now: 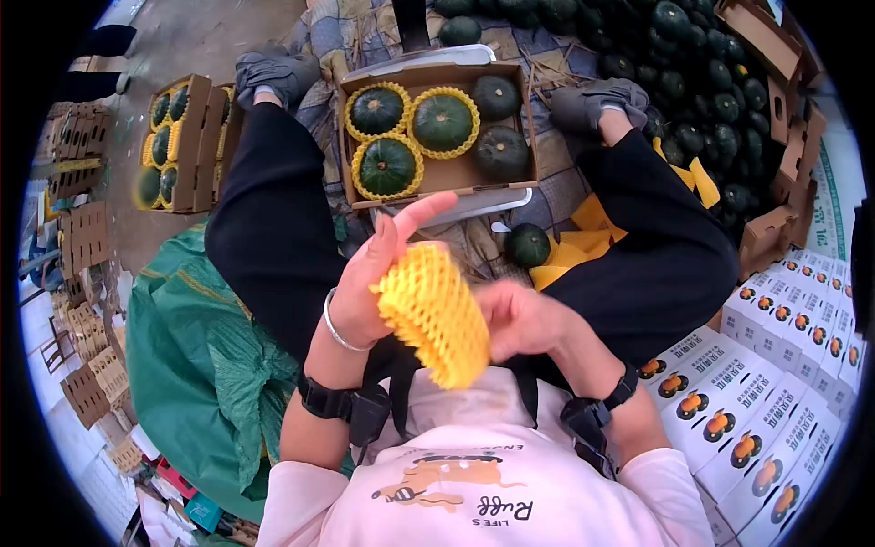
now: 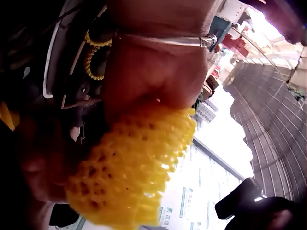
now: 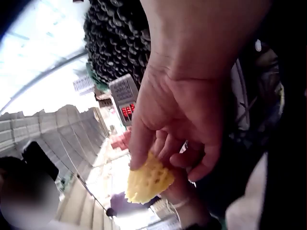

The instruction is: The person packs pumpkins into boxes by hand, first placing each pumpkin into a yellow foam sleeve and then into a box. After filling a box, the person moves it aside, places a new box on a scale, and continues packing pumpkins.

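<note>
A yellow foam net (image 1: 436,314) is held up between both hands above the lap, seen close in the left wrist view (image 2: 134,167). The left hand (image 1: 365,283) is partly inside the net's upper end, index finger and thumb extended. My right hand (image 1: 524,317) pinches the net's right edge; in the right wrist view the thumb and fingers of the hand (image 3: 177,115) grip a piece of the yellow net (image 3: 149,179). Whether anything lies within the net is hidden.
Ahead, a cardboard box (image 1: 437,173) holds several green squashes, some in yellow nets. One loose squash (image 1: 527,245) lies beside yellow nets (image 1: 583,239). A squash pile (image 1: 720,109) is at the upper right, printed white boxes (image 1: 729,401) at right, a green sack (image 1: 196,365) at left.
</note>
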Demonstrator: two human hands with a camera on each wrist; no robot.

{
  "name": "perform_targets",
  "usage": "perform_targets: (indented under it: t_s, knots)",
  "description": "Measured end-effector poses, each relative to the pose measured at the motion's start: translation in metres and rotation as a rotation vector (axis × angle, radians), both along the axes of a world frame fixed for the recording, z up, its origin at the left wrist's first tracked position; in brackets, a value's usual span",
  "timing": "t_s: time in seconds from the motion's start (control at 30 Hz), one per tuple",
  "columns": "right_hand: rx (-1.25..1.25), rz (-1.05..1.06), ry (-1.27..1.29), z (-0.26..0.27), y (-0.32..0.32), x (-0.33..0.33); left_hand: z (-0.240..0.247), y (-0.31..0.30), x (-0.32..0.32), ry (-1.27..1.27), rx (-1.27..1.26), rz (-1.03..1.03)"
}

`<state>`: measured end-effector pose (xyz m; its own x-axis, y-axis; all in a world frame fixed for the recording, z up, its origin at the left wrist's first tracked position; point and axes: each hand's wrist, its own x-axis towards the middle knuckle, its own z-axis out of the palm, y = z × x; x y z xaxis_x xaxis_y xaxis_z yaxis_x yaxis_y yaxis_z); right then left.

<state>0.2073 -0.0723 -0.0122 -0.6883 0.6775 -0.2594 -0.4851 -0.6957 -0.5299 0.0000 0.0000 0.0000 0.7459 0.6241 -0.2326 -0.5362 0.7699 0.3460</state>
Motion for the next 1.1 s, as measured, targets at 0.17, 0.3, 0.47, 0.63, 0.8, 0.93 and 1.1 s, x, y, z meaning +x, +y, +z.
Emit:
perform_targets:
  t_s: [0.17,0.3,0.47,0.63,0.8,0.93,1.1]
  knots:
    - [-0.064,-0.597,-0.169,-0.001,0.080,0.060,-0.038,0.020,0.036,0.550,0.203,-0.202]
    - [0.660,-0.097,-1.602,-0.085,0.175,0.079,-0.127,0.073,0.103,0.761,0.072,-0.001]
    - [0.769,0.045,-1.642,-0.088,0.174,0.084,-0.130,0.072,0.096,0.577,-0.188,0.192]
    - [0.791,-0.184,-1.563,-0.006,0.079,0.016,-0.075,0.049,0.046,0.170,-0.265,0.342]
    - [0.203,-0.433,-0.958,-0.025,0.087,0.020,-0.056,0.032,0.032,0.114,-0.347,0.223]
    - [0.049,-0.521,-0.523,-0.014,0.069,0.012,-0.023,0.012,0.028,-0.161,-0.403,0.088]
    - [0.274,-0.373,-0.707,-0.004,0.047,-0.002,-0.028,-0.025,-0.003,0.041,-0.303,0.100]
